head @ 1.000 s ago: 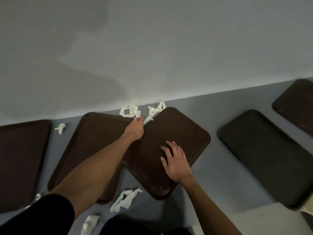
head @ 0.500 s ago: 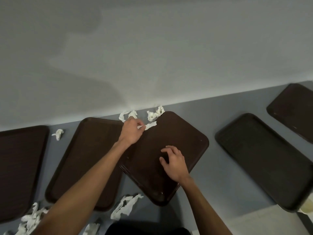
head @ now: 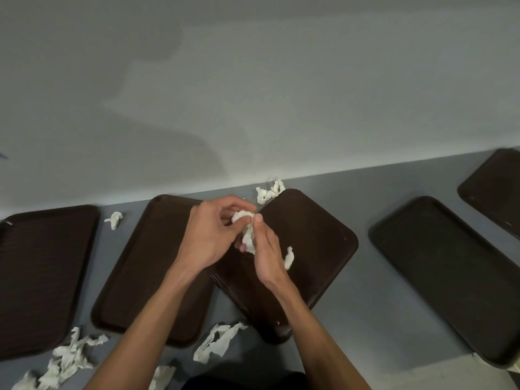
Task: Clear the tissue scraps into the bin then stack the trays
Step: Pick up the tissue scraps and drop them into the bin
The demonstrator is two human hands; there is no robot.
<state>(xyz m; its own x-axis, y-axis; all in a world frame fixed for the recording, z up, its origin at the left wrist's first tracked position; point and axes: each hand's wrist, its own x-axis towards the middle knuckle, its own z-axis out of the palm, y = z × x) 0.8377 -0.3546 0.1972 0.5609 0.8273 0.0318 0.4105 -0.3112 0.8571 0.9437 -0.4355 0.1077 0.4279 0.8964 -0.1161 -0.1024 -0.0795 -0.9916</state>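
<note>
My left hand [head: 209, 235] and my right hand [head: 267, 257] meet above the middle of the grey counter, both pinching a wad of white tissue scraps [head: 247, 235] between them. Under the hands a dark brown tray [head: 318, 249] lies askew, overlapping the edge of another tray [head: 146, 266]. One tissue scrap [head: 270, 191] lies at the tilted tray's far corner by the wall. Another scrap [head: 114, 219] sits between the two left trays. More scraps lie near the front: a strip [head: 216, 340] and a pile [head: 67, 358]. No bin is in view.
A third tray [head: 39, 277] lies at the left, a fourth tray [head: 450, 274] at the right, and a fifth tray [head: 498, 187] at the far right edge. A plain pale wall [head: 253, 94] closes the back of the counter [head: 365, 319].
My left hand picked scraps from beside the tray's far corner and drew back. My right hand lifted off the tray and joined it on the tissue wad.
</note>
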